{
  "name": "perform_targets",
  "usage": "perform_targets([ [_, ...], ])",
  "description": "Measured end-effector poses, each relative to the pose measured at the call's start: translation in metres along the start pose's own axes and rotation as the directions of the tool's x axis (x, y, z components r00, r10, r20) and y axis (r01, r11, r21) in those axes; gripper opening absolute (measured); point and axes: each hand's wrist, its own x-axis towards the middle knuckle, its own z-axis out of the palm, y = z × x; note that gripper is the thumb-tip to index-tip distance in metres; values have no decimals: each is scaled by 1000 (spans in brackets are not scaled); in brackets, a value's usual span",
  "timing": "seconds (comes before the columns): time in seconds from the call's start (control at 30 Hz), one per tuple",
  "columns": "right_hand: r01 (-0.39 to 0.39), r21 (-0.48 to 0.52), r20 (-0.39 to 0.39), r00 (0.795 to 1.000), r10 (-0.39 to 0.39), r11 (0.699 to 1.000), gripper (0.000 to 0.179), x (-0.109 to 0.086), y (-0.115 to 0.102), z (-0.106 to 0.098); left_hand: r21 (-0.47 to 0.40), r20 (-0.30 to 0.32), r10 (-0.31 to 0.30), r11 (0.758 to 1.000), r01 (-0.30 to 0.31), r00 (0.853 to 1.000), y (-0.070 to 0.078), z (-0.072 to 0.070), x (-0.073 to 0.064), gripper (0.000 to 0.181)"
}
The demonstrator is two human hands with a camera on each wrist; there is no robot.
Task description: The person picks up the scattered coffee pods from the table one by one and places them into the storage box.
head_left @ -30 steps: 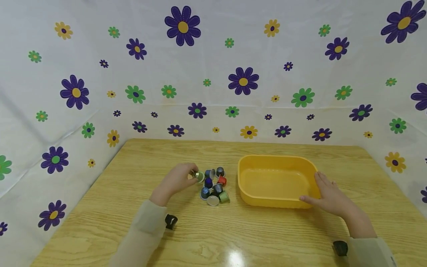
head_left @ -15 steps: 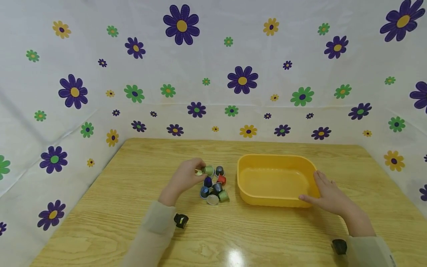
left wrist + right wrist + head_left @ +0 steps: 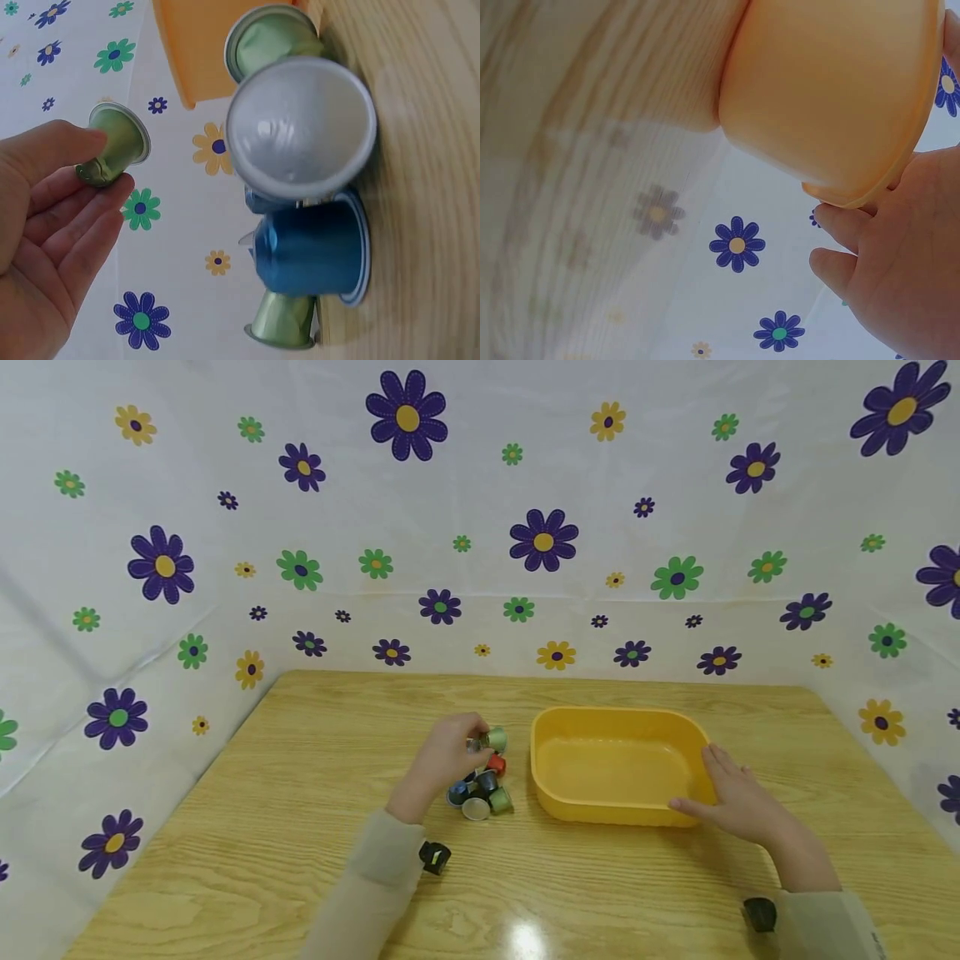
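Note:
Between thumb and fingers, my left hand [image 3: 447, 755] pinches a pale green coffee capsule [image 3: 120, 142] over the back of a small heap of capsules. The same capsule shows at its fingertips in the head view. In the heap are a red capsule [image 3: 497, 764], a blue capsule [image 3: 311, 247], another green capsule [image 3: 500, 800] and a capsule with its silver lid [image 3: 302, 129] facing the left wrist camera. My left hand hides part of the heap. My right hand [image 3: 742, 797] rests on the right front corner of a yellow plastic basin [image 3: 622, 814], fingers extended along its rim.
The capsules and the basin stand on a wooden table [image 3: 600, 893], the basin to the right of the heap. A white flowered cloth [image 3: 480, 485] hangs behind and along both sides. Dark camera mounts [image 3: 435, 857] show by the wrists.
My left hand has moved right across the back of the heap, carrying the pinched green capsule towards the basin. My right hand stays at the basin's corner.

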Motion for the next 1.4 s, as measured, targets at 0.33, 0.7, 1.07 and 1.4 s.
perform_targets([
  [0.33, -13, 9, 9, 1000, 13, 1000, 95, -2, -2, -1, -18, 8, 27, 999, -26, 1000, 11, 13, 5, 18],
  [0.7, 1, -7, -7, 1000, -1, 1000, 95, -1, -1, -1, -66, 16, 33, 997, -32, 999, 21, 21, 10, 18],
  [1.07, 17, -22, -29, 999, -18, 1000, 93, -3, -2, -3, -152, -4, 75, 986, -74, 997, 37, 32, 16, 16],
  [1.4, -6, -18, -7, 1000, 6, 1000, 95, 0, 2, -1, -141, 4, 99, 985, -97, 995, 50, 45, 22, 17],
])
